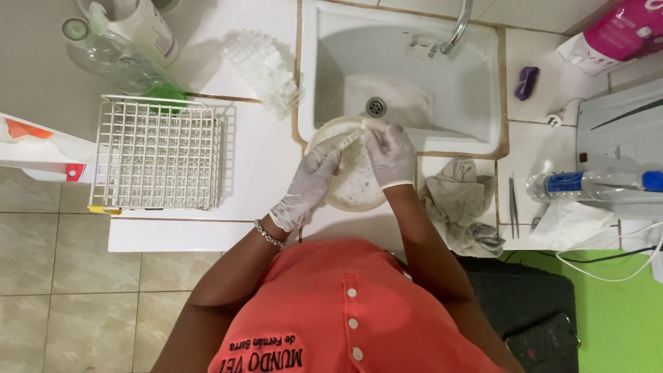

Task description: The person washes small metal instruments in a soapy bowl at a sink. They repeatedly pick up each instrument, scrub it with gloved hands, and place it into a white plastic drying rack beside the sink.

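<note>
Both gloved hands over round basin (352,190) on table (262,152). L hand (311,183) & R hand (390,155) each in clenched grip on thin white tube (352,136); sink (407,69) just beyond.

Both gloved hands, the left hand (309,186) and the right hand (390,155), were crowded over a bowl (352,188). Beyond the grip, the sink basin (414,83) was left open. Leftward passage was blocked by a wire rack (157,153); rightward, by a crumpled rag (459,200).
</note>
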